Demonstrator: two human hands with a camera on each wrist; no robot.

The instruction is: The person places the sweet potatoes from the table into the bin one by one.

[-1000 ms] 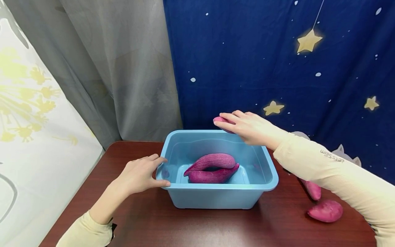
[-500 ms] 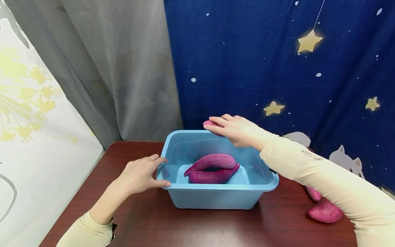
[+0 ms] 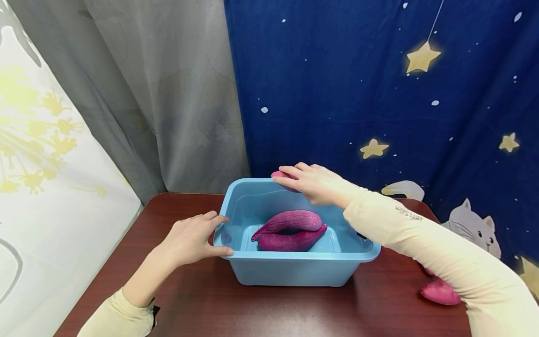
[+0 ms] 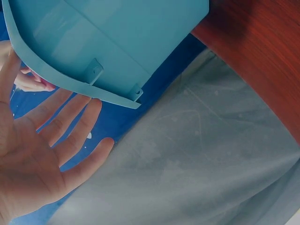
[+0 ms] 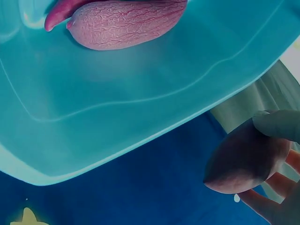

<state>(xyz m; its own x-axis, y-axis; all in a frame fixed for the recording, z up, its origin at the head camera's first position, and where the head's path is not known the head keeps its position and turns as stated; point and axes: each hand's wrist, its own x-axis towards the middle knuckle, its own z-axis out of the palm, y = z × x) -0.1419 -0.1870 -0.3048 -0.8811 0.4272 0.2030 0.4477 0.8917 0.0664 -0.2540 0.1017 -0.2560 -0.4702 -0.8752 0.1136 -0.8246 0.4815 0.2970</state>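
A light blue plastic tub (image 3: 301, 271) stands on the table, with two long purple sweet potatoes (image 3: 292, 219) lying curved against each other on its floor. My left hand (image 3: 189, 238) rests at the tub's left rim, thumb at the front corner; in the left wrist view its fingers (image 4: 70, 122) are spread and fairly straight against the rim. Over the tub's back edge, my right hand (image 3: 317, 183) grips a smaller reddish-purple sweet potato (image 5: 243, 159) between thumb and fingers. That sweet potato is mostly covered by the hand in the head view.
On the dark red-brown table (image 3: 189, 299), another sweet potato (image 3: 440, 291) lies to the right, partly behind the right sleeve (image 3: 425, 238). A sliver of one more shows above it. Grey curtain (image 3: 198, 93) and blue star-patterned curtain (image 3: 316, 84) hang behind the table.
My right hand has moved left and slightly down along the tub's back edge, still holding the sweet potato. Its sleeve now covers more of those on the table. The left hand stays put.
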